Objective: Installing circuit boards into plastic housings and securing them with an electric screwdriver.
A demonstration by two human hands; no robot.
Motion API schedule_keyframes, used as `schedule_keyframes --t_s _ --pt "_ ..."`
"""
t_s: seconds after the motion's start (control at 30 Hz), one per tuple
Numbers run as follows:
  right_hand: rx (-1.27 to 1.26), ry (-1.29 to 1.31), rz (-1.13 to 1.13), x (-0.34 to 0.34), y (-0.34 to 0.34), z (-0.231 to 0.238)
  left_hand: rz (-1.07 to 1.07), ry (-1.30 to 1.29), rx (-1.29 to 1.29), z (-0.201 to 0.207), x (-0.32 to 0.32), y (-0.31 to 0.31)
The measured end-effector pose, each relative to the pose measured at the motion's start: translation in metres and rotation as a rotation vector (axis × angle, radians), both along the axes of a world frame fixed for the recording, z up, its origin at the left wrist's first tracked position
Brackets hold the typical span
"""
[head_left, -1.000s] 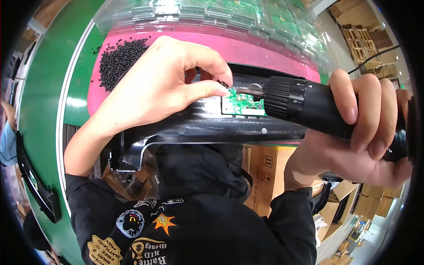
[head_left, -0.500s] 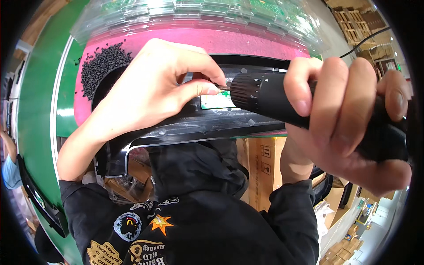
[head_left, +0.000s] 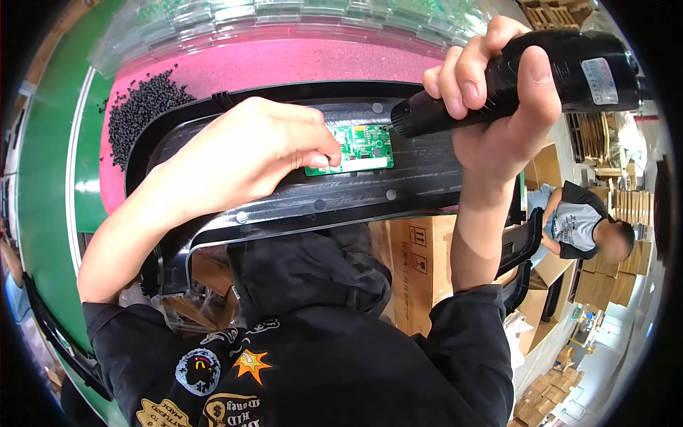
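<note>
From the head camera, the step in hand looks like fastening a small green rectangular circuit board [head_left: 353,149] into a long black moulded plastic housing [head_left: 398,188] that lies across the pink-topped desk [head_left: 284,64]. The left hand [head_left: 249,153] rests on the housing with its fingers [head_left: 324,153] pinched together on the left edge of the board, pressing it flat into its seat. The right hand [head_left: 498,92] is clamped around a thick black cylindrical powered screwdriver [head_left: 526,75], fingers wrapped over the barrel and thumb along the front; the tool's nose sits at the board's upper right corner, just beside the left fingertips, with the board between the two. The bit itself is too small to make out, so I cannot tell whether it is seated in a screw. As a judgement, the next move calls for keeping the board pinned and the driver square to the corner, so the board does not twist under the torque. A heap of small black pellets [head_left: 142,114] lies on the desk beyond the left wrist, and clear plastic trays [head_left: 284,18] line the far edge
</note>
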State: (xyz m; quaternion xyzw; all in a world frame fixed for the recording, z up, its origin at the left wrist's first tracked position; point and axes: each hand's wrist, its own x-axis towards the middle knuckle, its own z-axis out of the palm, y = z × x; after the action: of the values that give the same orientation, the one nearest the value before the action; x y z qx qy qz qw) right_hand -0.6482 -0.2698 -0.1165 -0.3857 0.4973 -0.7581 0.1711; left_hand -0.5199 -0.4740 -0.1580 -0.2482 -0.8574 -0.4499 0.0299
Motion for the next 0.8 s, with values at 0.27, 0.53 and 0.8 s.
schedule_keyframes --t_s 0.27,0.53,0.8 --pt "0.039 -0.017 -0.008 -0.004 -0.004 -0.006 0.006 -0.074 -0.042 -0.005 -0.001 0.000" --pt "-0.008 -0.012 0.109 -0.010 -0.013 -0.018 0.034 -0.147 -0.043 -0.005 -0.002 -0.001" --pt "0.091 -0.017 -0.036 0.005 -0.019 -0.006 0.034 -0.189 -0.038 -0.002 0.002 -0.004"
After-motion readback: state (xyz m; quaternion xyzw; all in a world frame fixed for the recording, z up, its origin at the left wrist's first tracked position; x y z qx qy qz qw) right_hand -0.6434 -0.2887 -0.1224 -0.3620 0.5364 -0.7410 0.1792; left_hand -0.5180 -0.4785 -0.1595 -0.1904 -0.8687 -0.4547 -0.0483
